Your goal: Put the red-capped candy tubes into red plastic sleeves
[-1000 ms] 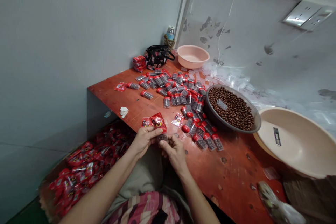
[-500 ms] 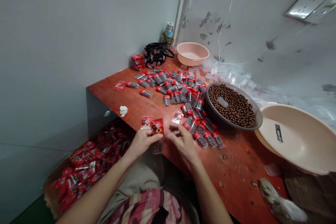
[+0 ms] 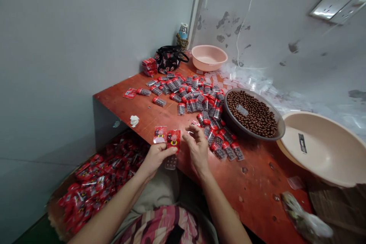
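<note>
My left hand [image 3: 154, 157] pinches a red printed packet [image 3: 173, 138] at the table's front edge. Below its thumb a clear container of dark brown balls [image 3: 170, 162] hangs down; whether it sits inside the packet I cannot tell. Another red packet with a pale lower part [image 3: 160, 134] lies flat just left of it. To the right, my right hand [image 3: 198, 150] is raised with fingers loosely curled and apart, nothing visible in them. Behind its fingers a further packet [image 3: 195, 123] is mostly hidden. Several red-capped clear containers [image 3: 219, 142] of brown balls lie beyond that hand.
A grey basin [image 3: 281, 131] of brown balls stands right of the containers, beside a large cream basin [image 3: 328, 152]. A pink basin [image 3: 209, 55] and black bag [image 3: 167, 61] are at the back. A box of red packets [image 3: 94, 183] sits below left.
My right hand has lifted slightly, its fingers now covering more of the packet behind. The red packet in my left hand has tilted a little and moved slightly right.
</note>
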The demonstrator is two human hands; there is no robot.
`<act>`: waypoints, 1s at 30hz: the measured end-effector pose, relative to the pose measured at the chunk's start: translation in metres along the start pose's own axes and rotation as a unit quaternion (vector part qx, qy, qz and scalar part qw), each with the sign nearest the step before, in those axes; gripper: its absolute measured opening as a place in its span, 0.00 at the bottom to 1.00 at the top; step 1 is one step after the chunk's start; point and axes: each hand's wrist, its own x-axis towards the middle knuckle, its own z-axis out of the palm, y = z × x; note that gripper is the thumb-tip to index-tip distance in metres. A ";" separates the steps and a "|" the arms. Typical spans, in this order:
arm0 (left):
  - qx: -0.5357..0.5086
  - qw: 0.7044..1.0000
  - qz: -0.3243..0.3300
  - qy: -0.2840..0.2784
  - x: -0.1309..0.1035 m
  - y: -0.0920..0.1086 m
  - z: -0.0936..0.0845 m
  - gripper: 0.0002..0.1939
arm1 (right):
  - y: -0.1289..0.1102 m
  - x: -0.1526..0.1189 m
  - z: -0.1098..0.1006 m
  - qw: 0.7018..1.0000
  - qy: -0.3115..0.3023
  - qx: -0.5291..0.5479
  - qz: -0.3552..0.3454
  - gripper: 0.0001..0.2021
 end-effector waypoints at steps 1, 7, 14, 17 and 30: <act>-0.061 0.998 -0.007 0.015 0.001 0.001 0.000 0.11 | 0.002 -0.008 -0.001 1.000 0.009 -0.002 0.005 0.14; -0.246 0.969 -0.012 0.020 0.008 0.005 0.006 0.10 | 0.016 -0.050 0.004 0.981 -0.090 0.102 0.141 0.15; -0.226 0.974 -0.021 0.006 0.007 0.007 0.010 0.10 | 0.016 -0.051 0.006 0.984 -0.065 0.090 0.137 0.08; -0.203 0.979 -0.022 0.007 0.009 0.005 0.008 0.09 | 0.015 -0.051 0.003 0.986 -0.052 0.081 0.134 0.07; -0.212 0.977 -0.027 -0.005 0.010 0.002 0.011 0.10 | 0.013 -0.053 0.000 0.993 -0.050 0.024 0.101 0.06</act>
